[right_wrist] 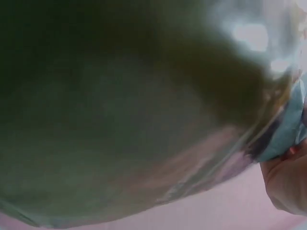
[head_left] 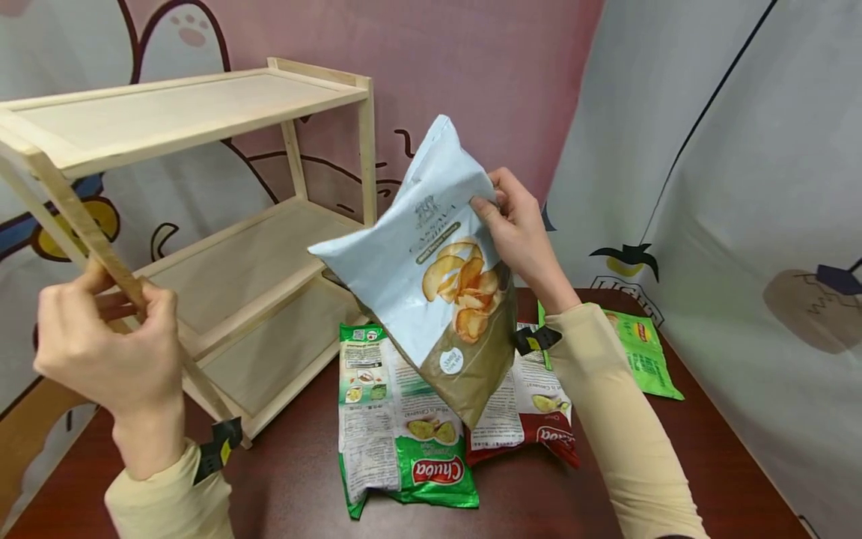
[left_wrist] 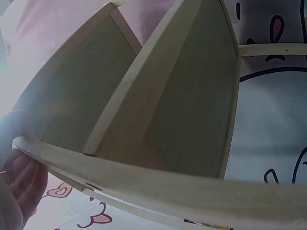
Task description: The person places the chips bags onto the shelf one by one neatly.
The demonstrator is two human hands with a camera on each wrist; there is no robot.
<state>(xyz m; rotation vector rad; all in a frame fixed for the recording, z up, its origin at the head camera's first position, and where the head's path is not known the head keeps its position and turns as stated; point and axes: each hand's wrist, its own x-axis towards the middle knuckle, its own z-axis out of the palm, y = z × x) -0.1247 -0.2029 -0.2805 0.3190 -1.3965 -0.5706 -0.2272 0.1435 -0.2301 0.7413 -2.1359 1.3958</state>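
My right hand (head_left: 517,228) pinches the upper right edge of a pale blue and gold bag of cassava chips (head_left: 431,262), which hangs tilted in front of the shelf. Up close in the right wrist view, the bag's shiny side (right_wrist: 144,124) fills most of the picture, and part of my hand (right_wrist: 288,182) shows at the right edge. On the left, my left hand (head_left: 111,340) grips the front post of a light wooden shelf (head_left: 202,120). The left wrist view has that post (left_wrist: 144,177) lying across it, with my fingers (left_wrist: 29,182) behind it.
A green Chuba chip bag (head_left: 404,427) and a red one (head_left: 521,404) lie on the dark red table (head_left: 296,486), partly under the held bag. A bright green bag (head_left: 643,355) lies behind my right forearm. Printed curtains hang around the table.
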